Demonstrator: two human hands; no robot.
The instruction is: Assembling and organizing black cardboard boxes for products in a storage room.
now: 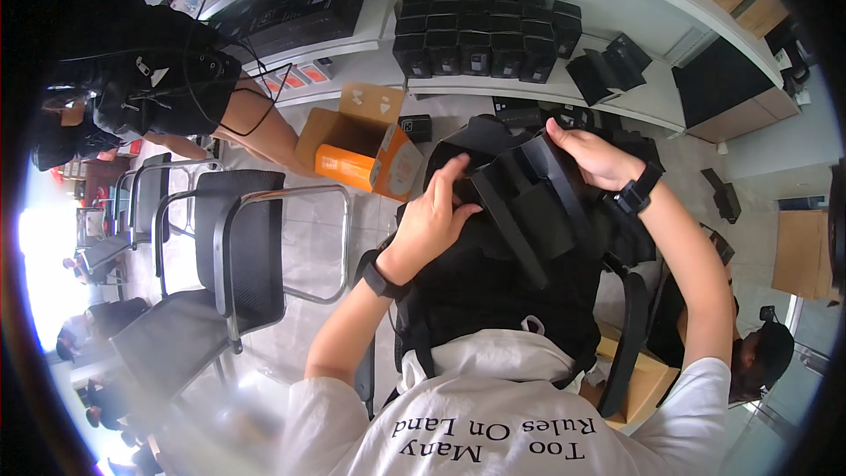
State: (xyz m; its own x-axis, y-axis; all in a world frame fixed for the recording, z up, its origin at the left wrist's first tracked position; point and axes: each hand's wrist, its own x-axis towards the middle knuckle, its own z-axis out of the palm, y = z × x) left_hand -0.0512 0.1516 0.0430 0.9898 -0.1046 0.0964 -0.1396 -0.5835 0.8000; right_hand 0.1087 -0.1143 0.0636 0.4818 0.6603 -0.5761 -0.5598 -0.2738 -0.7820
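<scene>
Gripping an open black box (538, 220) near its far right corner with the right hand (597, 159), above black fabric (476, 291) — curling the left hand (430, 220) by its left edge, impossible to tell whether closed on it. Facing an orange box (346, 163) on the floor (308, 322) — left of the low shelf's (511, 87) front edge.

"What's at your hands?"

"My right hand (599, 161) grips a corner of this open black box (511, 234). My left hand (430, 222) is at its left side, thumb and fingers apart; I can't tell if they touch."

"And around them?"

"Beyond my left hand, an open orange carton (345, 165); left of that hand, a mesh-backed chair (238, 229); ahead of both, small black boxes (476, 42) stacked on a white shelf (480, 86)."
</scene>
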